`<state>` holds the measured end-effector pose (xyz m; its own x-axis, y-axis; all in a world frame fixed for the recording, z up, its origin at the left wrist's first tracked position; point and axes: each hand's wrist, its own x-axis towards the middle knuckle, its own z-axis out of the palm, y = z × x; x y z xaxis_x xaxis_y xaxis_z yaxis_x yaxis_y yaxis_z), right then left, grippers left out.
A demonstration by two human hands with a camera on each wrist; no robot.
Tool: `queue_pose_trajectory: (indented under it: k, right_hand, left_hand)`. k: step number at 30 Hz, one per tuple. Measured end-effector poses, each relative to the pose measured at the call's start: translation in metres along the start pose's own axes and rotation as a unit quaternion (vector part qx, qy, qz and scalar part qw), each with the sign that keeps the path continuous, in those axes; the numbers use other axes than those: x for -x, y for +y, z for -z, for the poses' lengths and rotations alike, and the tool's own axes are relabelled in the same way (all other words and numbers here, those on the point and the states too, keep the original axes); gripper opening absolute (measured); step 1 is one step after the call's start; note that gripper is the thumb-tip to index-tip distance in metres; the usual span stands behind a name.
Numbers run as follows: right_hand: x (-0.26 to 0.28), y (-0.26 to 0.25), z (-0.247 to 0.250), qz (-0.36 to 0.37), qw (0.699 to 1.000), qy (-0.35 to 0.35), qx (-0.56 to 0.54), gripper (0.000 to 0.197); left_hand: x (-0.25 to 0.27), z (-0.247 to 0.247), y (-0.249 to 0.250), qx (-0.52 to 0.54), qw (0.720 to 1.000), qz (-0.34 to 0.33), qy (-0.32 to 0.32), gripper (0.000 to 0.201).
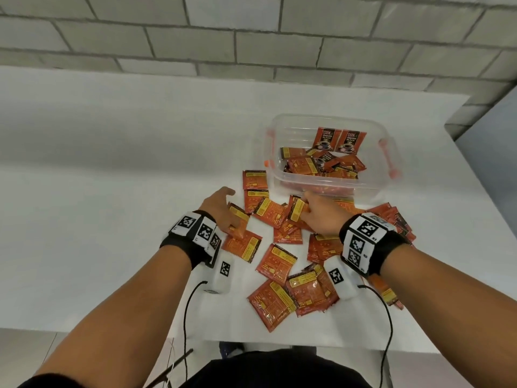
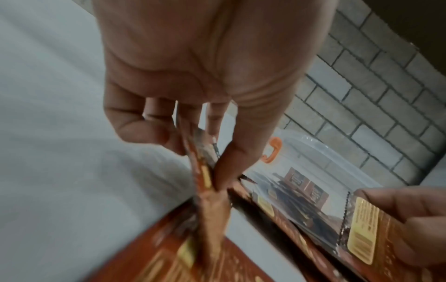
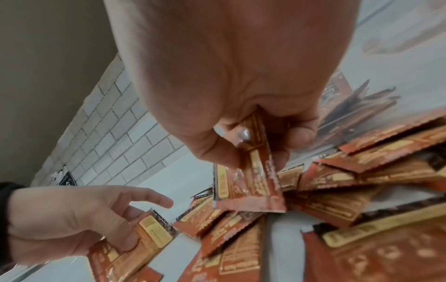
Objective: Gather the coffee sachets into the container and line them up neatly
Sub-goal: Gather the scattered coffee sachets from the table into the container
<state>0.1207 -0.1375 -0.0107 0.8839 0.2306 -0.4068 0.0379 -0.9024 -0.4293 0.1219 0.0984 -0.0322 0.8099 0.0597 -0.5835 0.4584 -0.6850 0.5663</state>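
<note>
Several orange-red coffee sachets (image 1: 275,264) lie scattered on the white table in front of a clear plastic container (image 1: 372,175). The container holds a loose heap of sachets, with two standing upright (image 1: 338,140) against its far wall. My left hand (image 1: 221,208) pinches a sachet (image 2: 205,171) between thumb and fingers at the left of the pile. My right hand (image 1: 319,212) grips one sachet (image 3: 251,171) just before the container's near wall. The left hand (image 3: 79,219) also shows in the right wrist view.
The white table (image 1: 112,163) runs to a grey brick wall (image 1: 251,37) behind. The container has orange latches (image 1: 389,158) at its sides. More sachets (image 1: 397,219) pile up right of my right wrist. The table's near edge lies close to my body.
</note>
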Motion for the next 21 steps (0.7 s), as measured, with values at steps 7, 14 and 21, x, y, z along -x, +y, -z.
queue_pose_trajectory:
  k: [7, 14, 21]
  right_hand:
    - [-0.015, -0.036, -0.011, 0.004, 0.999, -0.026, -0.029, 0.052]
    - [-0.024, -0.040, -0.026, 0.006, 0.991, -0.016, 0.131, 0.066]
    - [-0.019, -0.028, -0.023, 0.029, 0.997, 0.034, 0.057, 0.054]
  left_hand:
    - [-0.009, 0.012, 0.002, -0.010, 0.996, -0.049, 0.068, 0.018]
    - [-0.021, 0.000, 0.026, -0.011, 0.995, -0.089, 0.047, 0.035]
    - [-0.025, -0.007, 0.023, -0.065, 0.991, -0.111, 0.035, 0.036]
